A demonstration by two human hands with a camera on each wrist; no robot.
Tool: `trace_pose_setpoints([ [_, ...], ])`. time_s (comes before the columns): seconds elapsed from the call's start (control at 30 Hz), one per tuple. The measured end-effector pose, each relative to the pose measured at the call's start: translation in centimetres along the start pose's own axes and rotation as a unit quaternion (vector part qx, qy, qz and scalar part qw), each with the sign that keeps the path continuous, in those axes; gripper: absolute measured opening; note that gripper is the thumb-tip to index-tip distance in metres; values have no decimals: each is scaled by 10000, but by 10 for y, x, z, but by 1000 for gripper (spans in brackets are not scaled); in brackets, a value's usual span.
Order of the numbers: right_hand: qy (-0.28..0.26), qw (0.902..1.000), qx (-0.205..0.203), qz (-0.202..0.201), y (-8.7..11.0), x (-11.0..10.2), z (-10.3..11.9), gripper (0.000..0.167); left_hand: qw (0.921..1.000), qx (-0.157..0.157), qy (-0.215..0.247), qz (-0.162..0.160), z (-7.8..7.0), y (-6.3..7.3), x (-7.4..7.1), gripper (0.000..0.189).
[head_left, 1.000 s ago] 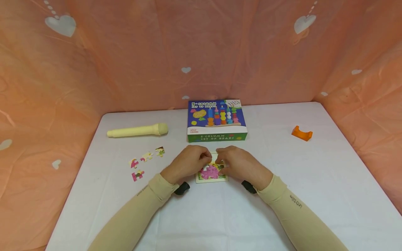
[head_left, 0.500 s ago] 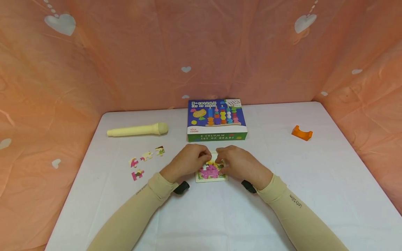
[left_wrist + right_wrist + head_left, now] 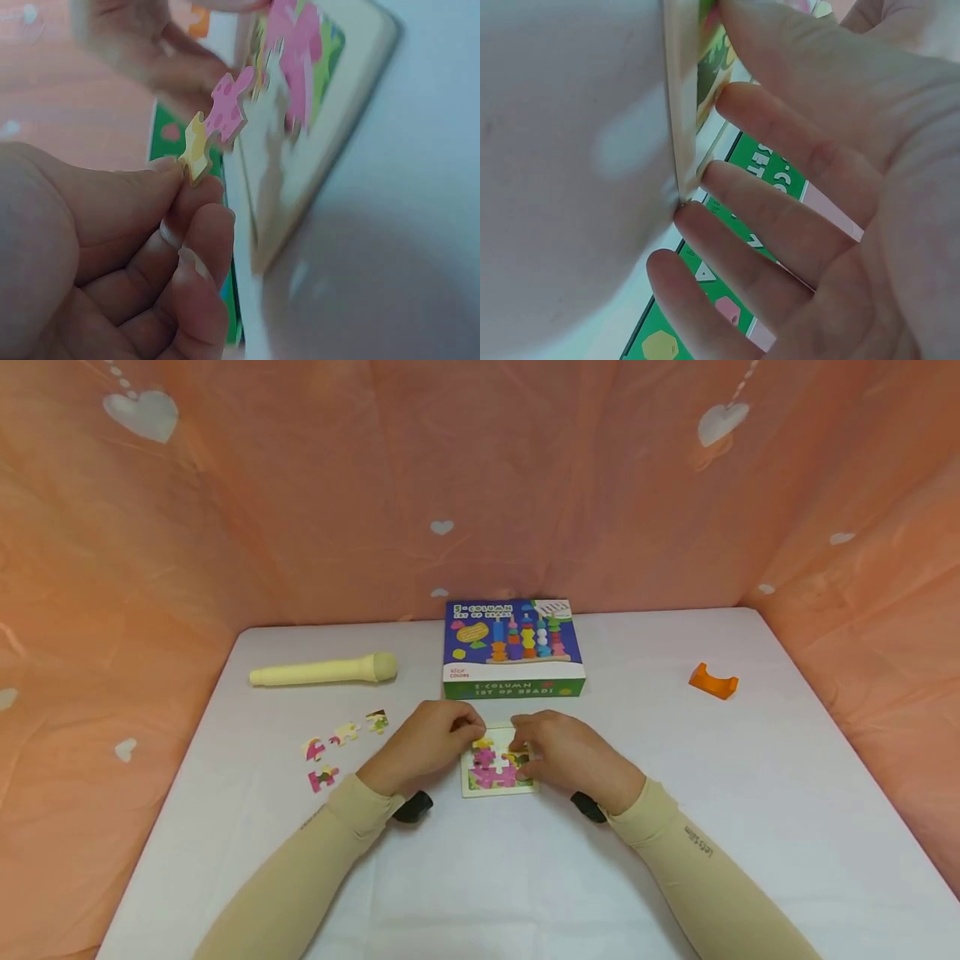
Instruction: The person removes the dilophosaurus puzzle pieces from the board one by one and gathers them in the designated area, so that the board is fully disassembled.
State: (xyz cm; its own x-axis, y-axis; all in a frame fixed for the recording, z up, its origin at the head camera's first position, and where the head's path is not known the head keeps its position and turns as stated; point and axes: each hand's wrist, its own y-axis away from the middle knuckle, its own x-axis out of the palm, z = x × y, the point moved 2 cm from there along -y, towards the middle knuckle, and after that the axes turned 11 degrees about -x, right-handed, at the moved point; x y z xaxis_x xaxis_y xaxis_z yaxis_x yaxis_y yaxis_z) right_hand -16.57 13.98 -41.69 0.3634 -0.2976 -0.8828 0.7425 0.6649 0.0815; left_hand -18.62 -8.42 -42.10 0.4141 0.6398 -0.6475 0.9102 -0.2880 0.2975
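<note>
My left hand (image 3: 423,739) pinches linked jigsaw pieces (image 3: 229,105) by their yellow end, between thumb and index finger. The rest of them is pink with darker spots, raised and tilted beside the puzzle tray in the left wrist view. That shallow cream tray (image 3: 498,792) lies at the table's middle, partly filled with pink, green and yellow pieces, with bare base showing between. At the tray's right side is my right hand (image 3: 573,756), its fingers spread and fairly straight. Thumb and fingertips (image 3: 731,97) touch the pieces and the tray's rim.
Several loose jigsaw pieces (image 3: 322,777) lie left of my left hand. Behind the tray stands a bead-set box (image 3: 513,647). A pale yellow toy microphone (image 3: 322,672) is at the back left, an orange curved block (image 3: 713,682) at the right.
My left hand has drawn back to the left, lifting the linked pieces and uncovering more of the tray. The right hand stays at the tray's side. The head view has shifted slightly.
</note>
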Motion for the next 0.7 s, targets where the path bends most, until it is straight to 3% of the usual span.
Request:
trace_pose_setpoints([
  [0.3, 21, 9998, 199, 50, 4, -1, -3, 30, 9983, -306, -19, -486, 36, 29, -41, 13],
  [0.47, 18, 10000, 64, 37, 5, -1, -1, 29, 9949, -387, -421, -828, 67, 55, -71, 14],
  [0.7, 10, 10000, 20, 68, 0, 2, 2, 30, 9931, -867, -266, -749, 100, 85, -93, 14],
])
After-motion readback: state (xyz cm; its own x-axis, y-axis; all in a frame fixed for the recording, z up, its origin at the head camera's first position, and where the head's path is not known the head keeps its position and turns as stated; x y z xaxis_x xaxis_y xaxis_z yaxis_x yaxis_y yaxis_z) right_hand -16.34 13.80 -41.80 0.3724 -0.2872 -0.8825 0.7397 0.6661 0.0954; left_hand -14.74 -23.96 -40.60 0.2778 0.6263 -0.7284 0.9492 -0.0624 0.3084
